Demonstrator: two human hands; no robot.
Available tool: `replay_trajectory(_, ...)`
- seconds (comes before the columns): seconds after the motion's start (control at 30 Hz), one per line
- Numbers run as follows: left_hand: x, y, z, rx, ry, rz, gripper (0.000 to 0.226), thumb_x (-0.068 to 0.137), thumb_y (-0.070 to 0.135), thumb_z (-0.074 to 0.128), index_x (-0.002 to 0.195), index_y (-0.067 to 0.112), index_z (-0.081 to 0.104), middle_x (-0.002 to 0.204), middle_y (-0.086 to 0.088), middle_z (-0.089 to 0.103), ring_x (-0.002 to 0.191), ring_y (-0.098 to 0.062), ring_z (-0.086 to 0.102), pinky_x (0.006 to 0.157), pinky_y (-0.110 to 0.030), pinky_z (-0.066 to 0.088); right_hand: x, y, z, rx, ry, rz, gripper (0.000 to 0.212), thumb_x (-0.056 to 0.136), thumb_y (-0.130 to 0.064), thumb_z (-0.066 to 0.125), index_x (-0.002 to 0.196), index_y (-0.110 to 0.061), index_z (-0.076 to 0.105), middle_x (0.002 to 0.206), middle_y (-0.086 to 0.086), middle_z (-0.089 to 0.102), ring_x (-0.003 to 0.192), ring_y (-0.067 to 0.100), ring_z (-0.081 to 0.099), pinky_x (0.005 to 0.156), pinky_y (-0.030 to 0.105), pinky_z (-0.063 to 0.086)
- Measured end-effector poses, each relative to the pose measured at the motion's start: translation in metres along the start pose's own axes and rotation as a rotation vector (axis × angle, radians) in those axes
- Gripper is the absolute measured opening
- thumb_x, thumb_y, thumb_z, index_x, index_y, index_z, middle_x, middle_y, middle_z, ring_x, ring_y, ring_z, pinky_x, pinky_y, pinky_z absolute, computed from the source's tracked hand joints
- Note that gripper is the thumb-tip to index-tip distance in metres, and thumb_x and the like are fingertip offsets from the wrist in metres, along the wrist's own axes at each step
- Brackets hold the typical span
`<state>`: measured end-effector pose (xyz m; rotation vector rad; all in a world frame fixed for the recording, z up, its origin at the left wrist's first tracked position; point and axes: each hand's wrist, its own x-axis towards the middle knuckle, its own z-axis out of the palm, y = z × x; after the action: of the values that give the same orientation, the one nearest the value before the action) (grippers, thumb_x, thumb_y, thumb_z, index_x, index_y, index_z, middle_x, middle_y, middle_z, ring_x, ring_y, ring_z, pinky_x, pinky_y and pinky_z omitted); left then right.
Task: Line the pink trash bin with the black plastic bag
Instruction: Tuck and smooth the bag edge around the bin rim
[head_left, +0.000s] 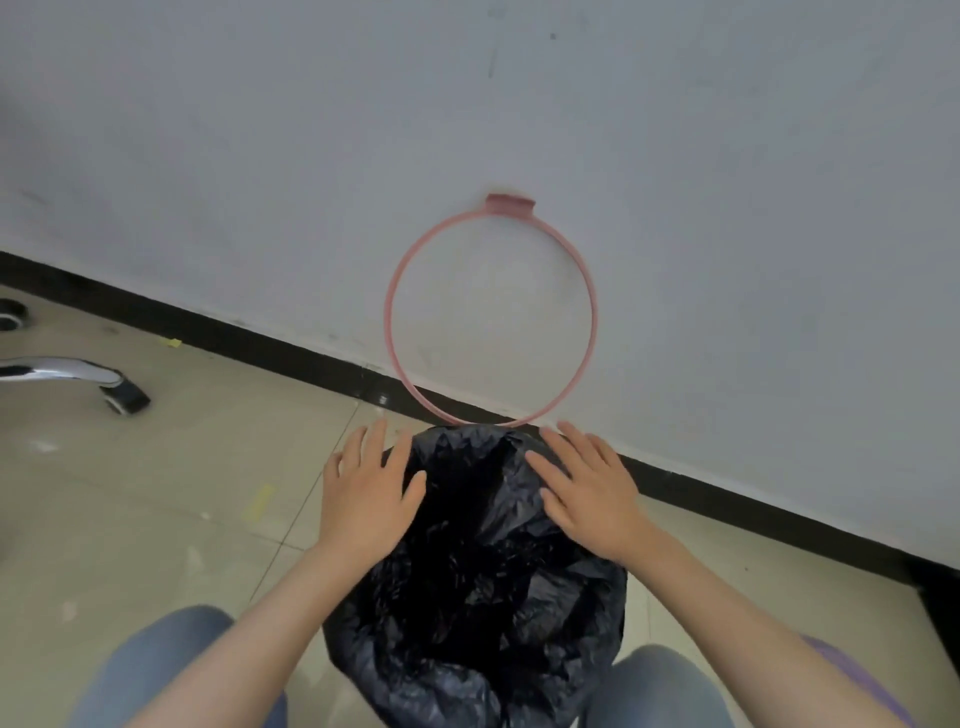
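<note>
Left hand (366, 493) fingers spread flat on black bag (478, 597) left edge. Right hand (589, 496) same, right edge. Pink ring (387, 312) leans on wall, far side; bare floor left.

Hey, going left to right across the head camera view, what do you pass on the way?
Chrome chair leg with its caster → left hand → black plastic bag → right hand. The pink ring hinged up against the wall sits above the bag.
</note>
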<state>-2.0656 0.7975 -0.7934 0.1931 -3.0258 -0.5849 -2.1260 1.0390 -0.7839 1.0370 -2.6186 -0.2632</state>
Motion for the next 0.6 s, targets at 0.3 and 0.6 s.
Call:
replay_trajectory(0.3, -0.027, -0.011, 0.029, 0.246, -0.117, 0.000, 0.088, 0.058, 0.037, 0.080, 0.127, -0.005, 0.045, 0.131, -0.023, 0.052, 0.118, -0.036, 0.053, 0.084, -0.056, 0.049, 0.033, -0.002, 0.016, -0.484, -0.682, -0.519, 0.067, 0.094, -0.055, 0.027, 0.147, -0.019, 0.007, 0.157, 0.012, -0.012, 0.142, 0.027, -0.019, 0.109, 0.045, -0.020)
replay_trajectory(0.6, -0.028, -0.006, 0.027, 0.218, -0.134, 0.004, 0.087, 0.075, 0.018, 0.067, 0.140, -0.002, 0.013, 0.151, -0.020, 0.020, 0.139, -0.034, 0.022, 0.107, -0.051, 0.030, 0.025, -0.003, 0.005, -0.274, -0.683, -0.408, 0.066, 0.097, -0.041, 0.035, 0.145, -0.003, 0.013, 0.157, 0.012, -0.008, 0.144, 0.026, -0.013, 0.115, 0.042, -0.012)
